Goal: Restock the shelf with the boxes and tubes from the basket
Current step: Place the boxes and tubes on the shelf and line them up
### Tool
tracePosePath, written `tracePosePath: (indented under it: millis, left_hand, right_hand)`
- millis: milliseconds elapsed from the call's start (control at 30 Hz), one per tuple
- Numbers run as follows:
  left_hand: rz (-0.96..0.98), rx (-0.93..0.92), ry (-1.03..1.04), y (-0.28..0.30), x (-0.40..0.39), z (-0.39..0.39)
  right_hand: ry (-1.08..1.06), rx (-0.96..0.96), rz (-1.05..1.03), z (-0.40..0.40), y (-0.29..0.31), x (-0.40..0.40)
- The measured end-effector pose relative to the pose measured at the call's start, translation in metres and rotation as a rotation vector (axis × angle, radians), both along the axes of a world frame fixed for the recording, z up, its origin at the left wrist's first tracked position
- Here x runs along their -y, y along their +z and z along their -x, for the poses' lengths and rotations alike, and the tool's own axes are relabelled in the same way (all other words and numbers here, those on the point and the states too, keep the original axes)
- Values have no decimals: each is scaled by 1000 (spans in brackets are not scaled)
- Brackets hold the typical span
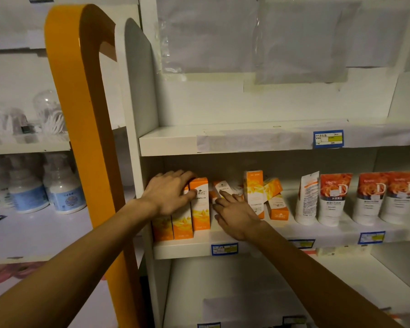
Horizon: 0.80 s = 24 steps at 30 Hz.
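the white shelf (187, 248) is holding two kinds of stock. at its left end, three tall orange and white boxes (200, 204) are being kept upright in a tight row, their glossy card faces fading from white at the top to deep orange below. behind and to the right of them, more boxes of the same kind are standing and leaning in disorder; one upright box (253, 185) is being propped against by tilted ones. further right, soft squeeze tubes (333, 197) are standing on their caps, white below and printed with red-orange roses and a large letter d above; one white tube (305, 197) is showing its text-covered back.

the left hand (169, 191) is being laid over the tops of the row of boxes, fingers curled around them, thumb pressed on the front of the rightmost one. the right hand (237, 214) is being held flat and open, grasping nothing, with the index finger touching a slanted box (223, 188) behind the row. blue price tags (224, 249) are being carried on the shelf edge. an orange post (85, 129) is standing at the left.
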<state>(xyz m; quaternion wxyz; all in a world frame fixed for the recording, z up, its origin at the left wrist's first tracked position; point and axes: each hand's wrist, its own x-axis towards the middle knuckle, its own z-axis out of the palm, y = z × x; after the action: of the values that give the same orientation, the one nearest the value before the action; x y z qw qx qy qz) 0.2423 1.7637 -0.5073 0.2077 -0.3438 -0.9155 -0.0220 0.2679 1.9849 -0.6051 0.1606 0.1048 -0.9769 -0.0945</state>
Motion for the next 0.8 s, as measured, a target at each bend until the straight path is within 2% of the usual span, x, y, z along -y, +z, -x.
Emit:
tracePosePath:
  millis: [100, 233, 433, 800]
  left_hand:
    - [-4, -3, -3, 0, 0, 1]
    - [-16, 13, -17, 3, 1, 1]
    - [-43, 48, -25, 5, 2, 2]
    - [-21, 25, -23, 2, 2, 3]
  right_hand:
    - [-6, -58, -104, 4, 1, 0]
    - [89, -52, -276, 19, 3, 12]
    - [57, 44, -69, 27, 0, 10]
    - [5, -38, 110, 2, 0, -10]
